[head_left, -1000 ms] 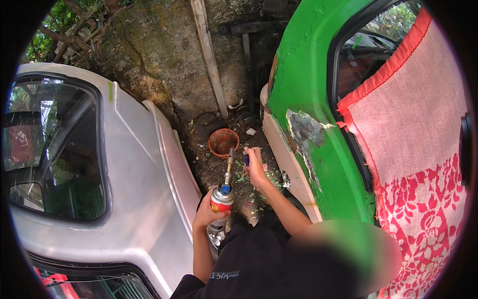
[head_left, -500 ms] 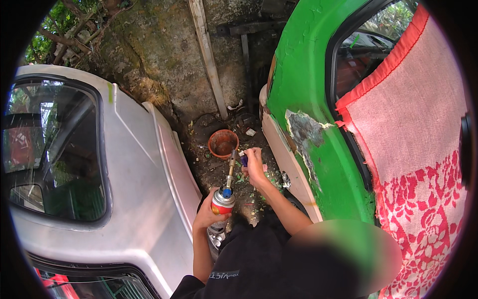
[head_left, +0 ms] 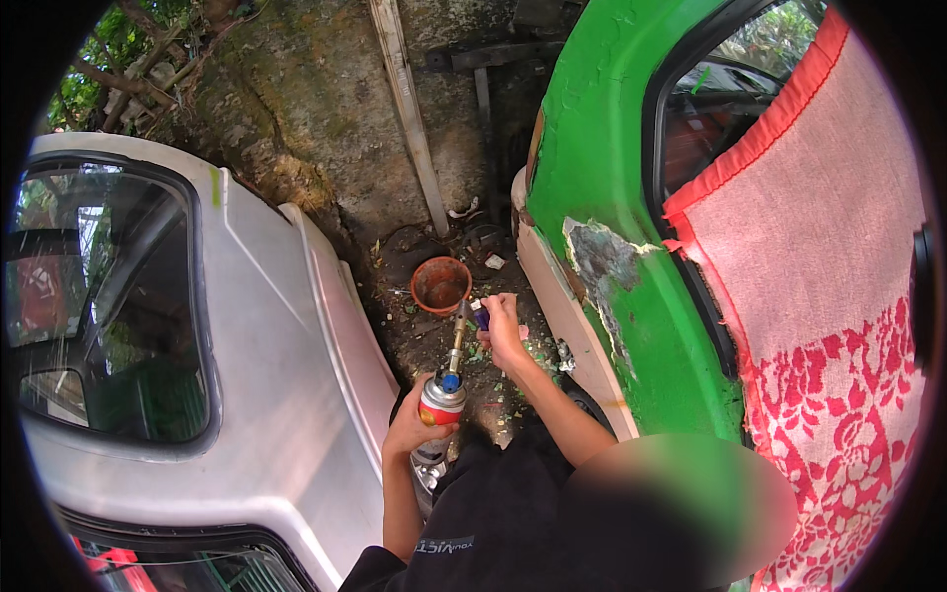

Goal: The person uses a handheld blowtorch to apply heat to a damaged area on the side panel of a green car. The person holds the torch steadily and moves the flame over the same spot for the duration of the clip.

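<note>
My left hand (head_left: 412,426) grips a gas torch canister (head_left: 443,400), silver and red with a blue valve, its thin brass nozzle tube (head_left: 459,331) pointing up and away from me. My right hand (head_left: 503,329) is at the tip of that nozzle, pinching a small purple lighter (head_left: 480,316) right beside it. Both hands are low between two cars, over dirt ground littered with leaves and debris (head_left: 498,380).
A silver car (head_left: 247,326) fills the left side. A green car (head_left: 602,178) with a patch of peeled paint (head_left: 602,266) stands on the right, a red and white floral cloth (head_left: 838,326) hanging over its window. An orange clay pot (head_left: 441,284) sits on the ground ahead, before a mossy wall (head_left: 326,118).
My right hand has shifted slightly nearer to the nozzle tip; the canister in my left hand has stayed nearly still.
</note>
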{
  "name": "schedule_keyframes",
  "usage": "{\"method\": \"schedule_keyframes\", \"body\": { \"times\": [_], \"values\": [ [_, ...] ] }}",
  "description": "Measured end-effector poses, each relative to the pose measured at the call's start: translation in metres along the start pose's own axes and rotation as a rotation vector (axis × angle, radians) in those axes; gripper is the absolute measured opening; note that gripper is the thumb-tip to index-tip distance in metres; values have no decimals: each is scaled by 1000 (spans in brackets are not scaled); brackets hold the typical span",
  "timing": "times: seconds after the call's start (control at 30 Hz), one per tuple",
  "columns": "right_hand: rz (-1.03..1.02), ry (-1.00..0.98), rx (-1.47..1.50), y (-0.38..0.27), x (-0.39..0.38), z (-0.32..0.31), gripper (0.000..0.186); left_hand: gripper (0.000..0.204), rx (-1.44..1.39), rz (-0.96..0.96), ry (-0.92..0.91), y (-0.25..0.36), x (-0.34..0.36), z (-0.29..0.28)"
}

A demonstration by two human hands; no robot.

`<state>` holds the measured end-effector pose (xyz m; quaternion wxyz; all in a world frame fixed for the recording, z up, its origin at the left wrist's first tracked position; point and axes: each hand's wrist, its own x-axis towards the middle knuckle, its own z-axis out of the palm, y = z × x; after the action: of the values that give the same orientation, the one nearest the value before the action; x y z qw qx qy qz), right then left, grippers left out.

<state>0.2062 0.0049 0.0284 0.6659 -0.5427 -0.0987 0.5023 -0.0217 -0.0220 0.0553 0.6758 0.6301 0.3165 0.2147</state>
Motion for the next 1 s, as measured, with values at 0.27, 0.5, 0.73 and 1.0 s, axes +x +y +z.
{"method": "schedule_keyframes", "body": {
  "times": [0.27,0.5,0.73,1.0],
  "values": [
    [-2,4,-20,3,2,2,30,75,8,26,-4,-7,2,-3],
    [33,4,-7,-1,-1,7,28,72,-20,19,0,-8,1,-4],
    [29,14,-25,-2,5,3,29,70,-9,16,3,-3,2,-2],
    [24,29,-1,1,12,-1,26,71,-7,28,0,-6,2,-3]
  ]
}}
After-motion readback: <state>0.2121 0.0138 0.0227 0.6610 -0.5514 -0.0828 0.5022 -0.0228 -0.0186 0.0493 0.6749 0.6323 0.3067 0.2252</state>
